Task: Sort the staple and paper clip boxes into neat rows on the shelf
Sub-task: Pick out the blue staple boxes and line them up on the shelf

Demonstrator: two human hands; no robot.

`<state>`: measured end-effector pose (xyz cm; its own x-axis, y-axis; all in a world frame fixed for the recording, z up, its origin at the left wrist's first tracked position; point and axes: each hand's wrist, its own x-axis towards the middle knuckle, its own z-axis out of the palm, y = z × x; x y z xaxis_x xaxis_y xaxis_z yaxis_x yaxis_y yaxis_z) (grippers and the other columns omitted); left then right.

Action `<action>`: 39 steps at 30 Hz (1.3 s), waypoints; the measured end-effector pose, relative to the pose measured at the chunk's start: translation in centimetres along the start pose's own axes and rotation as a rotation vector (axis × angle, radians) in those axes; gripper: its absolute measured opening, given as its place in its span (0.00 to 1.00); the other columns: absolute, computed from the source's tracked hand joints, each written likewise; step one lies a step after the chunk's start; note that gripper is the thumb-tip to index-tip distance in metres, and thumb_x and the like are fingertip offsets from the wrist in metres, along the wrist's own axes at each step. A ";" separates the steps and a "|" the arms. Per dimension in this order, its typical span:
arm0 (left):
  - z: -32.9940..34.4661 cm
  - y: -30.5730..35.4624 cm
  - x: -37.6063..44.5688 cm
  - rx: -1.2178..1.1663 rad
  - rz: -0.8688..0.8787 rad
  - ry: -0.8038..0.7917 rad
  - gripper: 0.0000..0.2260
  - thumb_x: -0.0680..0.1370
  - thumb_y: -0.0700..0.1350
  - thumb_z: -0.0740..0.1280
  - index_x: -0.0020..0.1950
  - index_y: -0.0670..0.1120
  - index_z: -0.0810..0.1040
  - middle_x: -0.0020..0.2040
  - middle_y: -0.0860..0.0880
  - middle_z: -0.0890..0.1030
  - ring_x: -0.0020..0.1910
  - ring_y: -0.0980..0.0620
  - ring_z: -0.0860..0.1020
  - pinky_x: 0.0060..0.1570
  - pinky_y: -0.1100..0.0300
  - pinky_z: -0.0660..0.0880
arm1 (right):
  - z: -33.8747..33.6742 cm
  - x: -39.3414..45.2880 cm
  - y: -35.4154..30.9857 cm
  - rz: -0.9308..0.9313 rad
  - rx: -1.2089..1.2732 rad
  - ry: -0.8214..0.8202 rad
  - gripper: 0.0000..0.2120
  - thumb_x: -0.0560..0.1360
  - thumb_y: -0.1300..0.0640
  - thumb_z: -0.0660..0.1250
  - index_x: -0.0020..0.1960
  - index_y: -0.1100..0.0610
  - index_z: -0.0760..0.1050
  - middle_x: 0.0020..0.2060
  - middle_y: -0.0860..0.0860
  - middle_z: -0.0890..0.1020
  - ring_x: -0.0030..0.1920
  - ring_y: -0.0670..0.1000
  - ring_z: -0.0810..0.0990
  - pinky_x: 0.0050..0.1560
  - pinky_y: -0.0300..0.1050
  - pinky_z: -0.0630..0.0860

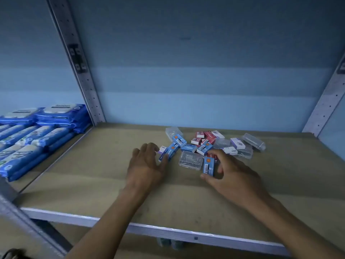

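A loose pile of small boxes lies at the back middle of the wooden shelf (93, 184): blue staple boxes (179, 140), red boxes (200, 137), white and purple boxes (237, 143) and clear plastic clip boxes (190, 158). My right hand (231, 172) pinches one blue staple box (208, 166) between thumb and fingers at the pile's near edge. My left hand (146, 163) hovers with relaxed fingers spread, its thumb beside another blue box (170, 151) at the pile's left end.
Metal uprights (82, 71) frame the shelf on the left and on the right (324, 107). Blue wet-wipe packs (28, 139) fill the neighbouring shelf to the left. A metal lip (168, 230) runs along the shelf's front edge. A blue wall closes the back.
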<state>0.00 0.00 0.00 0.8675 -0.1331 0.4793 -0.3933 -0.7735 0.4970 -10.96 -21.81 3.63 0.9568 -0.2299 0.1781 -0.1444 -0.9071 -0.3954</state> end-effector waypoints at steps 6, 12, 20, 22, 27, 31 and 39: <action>1.1 0.0 1.8 0.148 -0.118 -0.092 0.18 0.78 0.62 0.60 0.59 0.51 0.75 0.56 0.52 0.75 0.56 0.46 0.67 0.58 0.54 0.67 | 1.8 1.7 -0.1 0.022 -0.034 0.036 0.28 0.65 0.28 0.69 0.58 0.37 0.65 0.48 0.38 0.80 0.48 0.46 0.80 0.44 0.45 0.78; 2.7 -0.1 2.1 0.210 -0.134 -0.159 0.15 0.77 0.62 0.61 0.51 0.53 0.76 0.51 0.52 0.78 0.54 0.45 0.70 0.56 0.55 0.65 | 1.5 1.7 -0.4 0.039 -0.063 0.009 0.21 0.71 0.36 0.68 0.58 0.41 0.65 0.50 0.39 0.80 0.51 0.49 0.80 0.47 0.47 0.77; 1.9 1.1 1.1 -0.231 -0.133 -0.149 0.08 0.72 0.47 0.75 0.41 0.55 0.76 0.38 0.61 0.78 0.44 0.58 0.76 0.41 0.70 0.70 | 0.1 0.8 0.3 0.076 0.314 -0.122 0.19 0.68 0.49 0.70 0.57 0.38 0.70 0.38 0.44 0.80 0.41 0.42 0.78 0.45 0.43 0.75; 1.4 1.3 0.7 -0.308 -0.111 -0.144 0.09 0.71 0.44 0.76 0.41 0.53 0.77 0.37 0.60 0.79 0.35 0.64 0.75 0.34 0.72 0.67 | -0.6 0.5 0.5 0.074 0.398 -0.154 0.18 0.69 0.53 0.70 0.55 0.36 0.73 0.37 0.43 0.81 0.36 0.40 0.78 0.42 0.39 0.74; -0.7 2.1 -0.3 -0.374 -0.074 -0.148 0.09 0.70 0.43 0.78 0.43 0.50 0.79 0.40 0.56 0.82 0.29 0.62 0.73 0.32 0.71 0.67 | -1.8 -0.2 1.0 0.093 0.509 -0.261 0.20 0.70 0.56 0.69 0.55 0.34 0.77 0.40 0.46 0.85 0.37 0.49 0.84 0.50 0.52 0.83; -2.5 3.0 -1.6 -0.324 0.017 -0.253 0.09 0.69 0.44 0.78 0.44 0.51 0.80 0.41 0.57 0.83 0.31 0.58 0.76 0.34 0.71 0.70 | -2.2 -0.6 1.5 0.116 0.505 -0.285 0.13 0.69 0.55 0.68 0.51 0.43 0.82 0.37 0.44 0.87 0.38 0.48 0.87 0.56 0.53 0.82; -4.3 4.3 -4.0 -0.337 0.112 -0.452 0.09 0.68 0.46 0.80 0.44 0.51 0.82 0.37 0.57 0.83 0.32 0.61 0.76 0.35 0.73 0.70 | -3.0 -2.3 2.0 0.018 0.353 -0.305 0.11 0.71 0.58 0.70 0.49 0.45 0.85 0.36 0.41 0.86 0.39 0.41 0.85 0.50 0.43 0.81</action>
<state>-6.51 -0.14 3.37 0.8297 -0.5121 0.2221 -0.5016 -0.5094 0.6993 -14.25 -24.17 5.11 0.9931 -0.0823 -0.0838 -0.1174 -0.7165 -0.6877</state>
